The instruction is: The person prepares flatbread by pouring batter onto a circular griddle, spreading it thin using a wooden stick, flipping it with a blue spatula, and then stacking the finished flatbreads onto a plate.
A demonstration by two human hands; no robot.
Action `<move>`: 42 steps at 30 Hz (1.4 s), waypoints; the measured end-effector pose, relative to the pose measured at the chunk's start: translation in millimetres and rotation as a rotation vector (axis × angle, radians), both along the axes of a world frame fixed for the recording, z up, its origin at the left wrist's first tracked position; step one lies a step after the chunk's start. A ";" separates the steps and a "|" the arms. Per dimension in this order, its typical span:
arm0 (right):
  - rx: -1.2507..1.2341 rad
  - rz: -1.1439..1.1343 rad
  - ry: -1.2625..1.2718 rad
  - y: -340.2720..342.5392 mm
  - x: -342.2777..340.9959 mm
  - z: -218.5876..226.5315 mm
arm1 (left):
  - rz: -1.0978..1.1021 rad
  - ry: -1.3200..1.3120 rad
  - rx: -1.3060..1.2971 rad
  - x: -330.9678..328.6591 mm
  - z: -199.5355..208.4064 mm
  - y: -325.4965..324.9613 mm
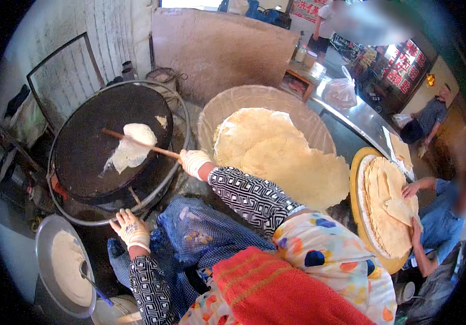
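Note:
On the left is a round black griddle [84, 132] circled by a grey metal ring [183, 127]. A pale lump of batter [134, 149] lies on it, smeared toward its lower left, with a small scrap beside the far right edge. My right hand [193, 163], in a pale glove, is closed round the end of a wooden stick [159, 150] that reaches across the batter. My left hand [131, 228], in a fingertip-less pale glove, is at the ring's near edge with fingers spread and nothing in them. Whether its fingertips touch the ring, I cannot tell.
A large plastic-lined basket [211, 116] holds thin flatbreads [276, 149]. Lower left stands a metal bowl [46, 238] of batter with a ladle [84, 269]. At right, another person's hands [414, 189] touch flatbreads on a round board [358, 216]. A metal counter [346, 111] runs behind.

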State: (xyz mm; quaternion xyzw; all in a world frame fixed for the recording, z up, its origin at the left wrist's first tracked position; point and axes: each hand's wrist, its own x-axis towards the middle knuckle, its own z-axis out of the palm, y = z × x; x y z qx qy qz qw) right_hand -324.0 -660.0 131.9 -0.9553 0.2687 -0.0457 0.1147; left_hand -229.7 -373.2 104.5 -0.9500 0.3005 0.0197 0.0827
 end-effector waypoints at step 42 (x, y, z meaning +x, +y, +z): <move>-0.110 -0.088 0.028 -52.4 5.2 -13.5 | -0.079 0.015 -0.110 -22.5 14.6 -18.3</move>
